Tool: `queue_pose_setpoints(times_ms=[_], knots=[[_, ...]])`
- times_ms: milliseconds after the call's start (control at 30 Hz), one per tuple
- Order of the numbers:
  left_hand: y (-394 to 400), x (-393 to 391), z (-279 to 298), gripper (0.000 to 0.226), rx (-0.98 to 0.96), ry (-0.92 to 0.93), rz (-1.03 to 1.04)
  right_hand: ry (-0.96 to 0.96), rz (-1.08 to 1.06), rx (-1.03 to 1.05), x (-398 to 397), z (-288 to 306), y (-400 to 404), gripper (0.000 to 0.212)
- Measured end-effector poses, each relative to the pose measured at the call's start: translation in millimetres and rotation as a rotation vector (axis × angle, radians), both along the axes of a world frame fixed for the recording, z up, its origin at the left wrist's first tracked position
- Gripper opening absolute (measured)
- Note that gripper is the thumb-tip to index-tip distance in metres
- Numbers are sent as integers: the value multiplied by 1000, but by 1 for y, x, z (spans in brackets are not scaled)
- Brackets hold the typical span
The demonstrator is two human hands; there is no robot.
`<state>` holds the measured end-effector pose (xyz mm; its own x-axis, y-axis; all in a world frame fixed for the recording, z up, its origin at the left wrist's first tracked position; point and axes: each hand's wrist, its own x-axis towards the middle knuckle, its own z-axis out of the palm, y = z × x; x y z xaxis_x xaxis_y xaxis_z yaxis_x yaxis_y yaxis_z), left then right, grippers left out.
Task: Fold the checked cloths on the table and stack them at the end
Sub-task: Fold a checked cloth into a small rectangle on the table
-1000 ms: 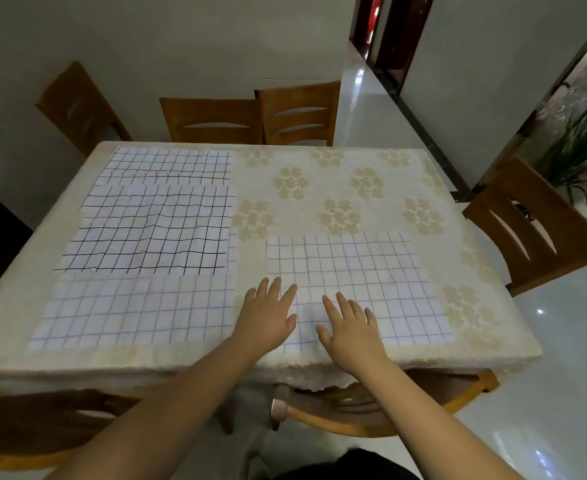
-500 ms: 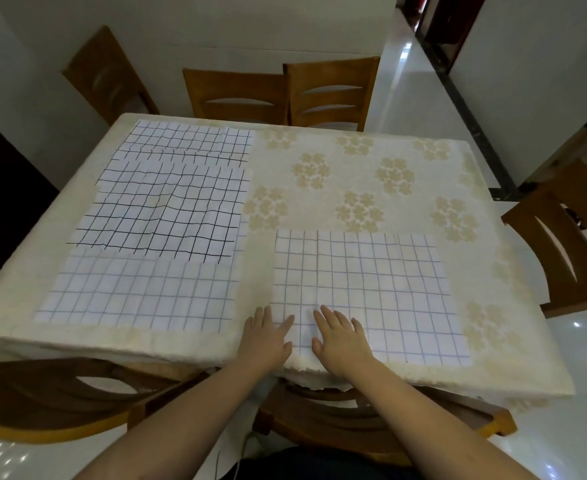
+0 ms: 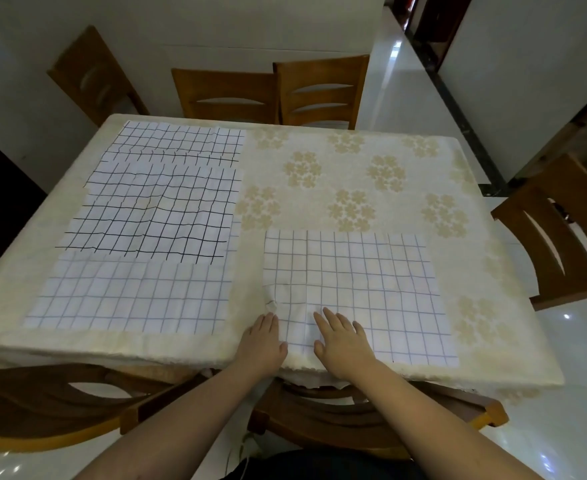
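A blue-checked cloth lies flat on the near right part of the table. My right hand rests flat on its near edge, fingers spread. At the cloth's near left corner my left hand lies with its thumb on the cloth and its fingertips against the left edge, where the cloth is slightly puckered. On the left side lie three more checked cloths: a blue-checked one nearest, a black-checked one overlapping it, and another black-checked one at the far end.
The table wears a cream tablecloth with a floral print. Wooden chairs stand at the far side, at the far left, at the right and tucked under the near edge.
Both hands have slid back toward the near edge of the right cloth. The left hand now sits at the near left corner, and the cloth has puckered there. The camera has shifted.
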<state>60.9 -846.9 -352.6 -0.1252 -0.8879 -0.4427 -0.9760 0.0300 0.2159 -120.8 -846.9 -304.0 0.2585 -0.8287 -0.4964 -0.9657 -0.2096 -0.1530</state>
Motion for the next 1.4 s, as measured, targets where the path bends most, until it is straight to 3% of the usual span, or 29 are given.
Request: queue_pose_setpoints(times_ms=[200, 433, 600, 767, 867, 1000, 1133, 1267, 1333, 1400], knots=[[-11, -4, 26, 53, -220, 325, 94, -128, -48, -97, 14, 7, -1, 65], [-29, -8, 62, 45, -379, 525, 123, -239, -211, -196, 38, 4, 2, 93], [-31, -3, 85, 42, -426, 644, 119, -512, -387, -490, 45, 15, -10, 54], [-35, 20, 102, 40, -542, 842, 140, -723, -415, -405, 36, 45, -22, 46], [-50, 39, 98, 50, -569, 815, 283, -847, -458, -366, 28, 69, -23, 40], [-74, 59, 86, 69, -439, 728, 400, -1000, -540, -274, 11, 85, -16, 25], [-98, 72, 88, 82, -220, 996, 639, -1109, -595, -244, -10, 88, -16, 39], [-116, 78, 90, 96, -57, 983, 538, -1197, -657, -193, -30, 99, -12, 25], [-121, 77, 87, 86, 90, 951, 461, -1226, -695, -180, -40, 100, -11, 24], [-124, 73, 82, 56, 199, 842, 331, -1259, -767, -183, -49, 98, -13, 27]])
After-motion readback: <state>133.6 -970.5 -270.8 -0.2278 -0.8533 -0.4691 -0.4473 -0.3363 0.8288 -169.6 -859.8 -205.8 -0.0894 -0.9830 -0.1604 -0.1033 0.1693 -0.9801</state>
